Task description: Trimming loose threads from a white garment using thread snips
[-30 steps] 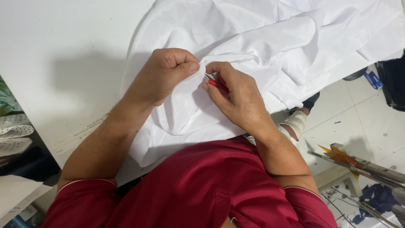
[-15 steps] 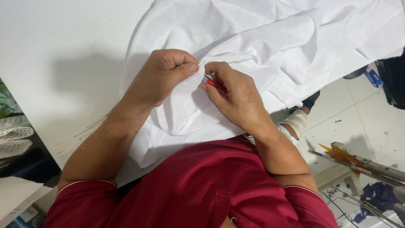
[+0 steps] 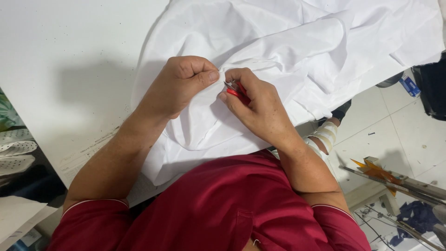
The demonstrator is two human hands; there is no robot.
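Note:
A large white cloth (image 3: 297, 51) lies crumpled over a white table (image 3: 69, 60). My left hand (image 3: 183, 86) is closed in a fist, pinching a fold of the cloth between thumb and fingers. Right beside it, my right hand (image 3: 258, 104) grips a small red-handled thread snipper (image 3: 237, 90), its metal tips touching the cloth at the pinched fold. The two hands almost touch. Most of the snipper is hidden inside my right fingers.
The table edge runs diagonally below my left forearm. A tiled floor (image 3: 395, 135) lies to the right, with a foot in a white sandal (image 3: 325, 135), a metal frame with orange scraps (image 3: 376, 169), and dark bags at the right edge.
Both hands have stayed at the same fold; the right hand shifted very slightly with the snipper. The cloth has not visibly moved.

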